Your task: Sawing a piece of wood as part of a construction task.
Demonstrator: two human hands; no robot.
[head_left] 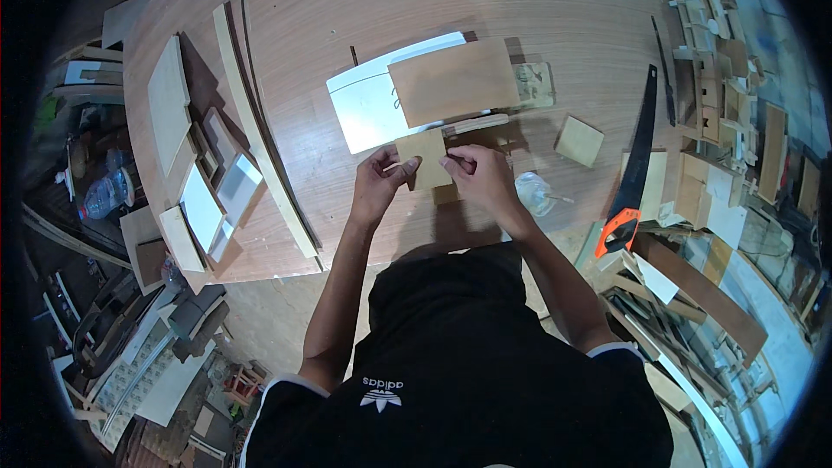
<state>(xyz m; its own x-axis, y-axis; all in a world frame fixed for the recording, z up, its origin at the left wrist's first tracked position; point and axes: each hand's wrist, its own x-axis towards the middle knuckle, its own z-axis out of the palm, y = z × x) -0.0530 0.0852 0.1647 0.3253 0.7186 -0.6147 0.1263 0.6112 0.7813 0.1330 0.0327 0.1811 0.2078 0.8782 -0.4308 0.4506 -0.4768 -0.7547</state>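
A small, thin square piece of wood (426, 156) is held up near the table's front edge. My left hand (376, 184) grips its left side, thumb on the face. At its right edge the fingers of my right hand (485, 180) are pinched together; whether something small is also between them is hidden. Just beyond lies a larger brown board (455, 82), partly over a white panel (364, 106). A narrow wooden strip (475, 124) sits between that board and my right hand. Beside my right wrist stands a clear plastic container (532, 192) with a stick in it.
A second small wooden square (579, 140) lies to the right, and a printed block (534, 85) sits behind it. Along the right edge rests a handsaw (639, 139) with an orange handle. On the left are a long wooden strip (260, 130) and several panels (169, 104).
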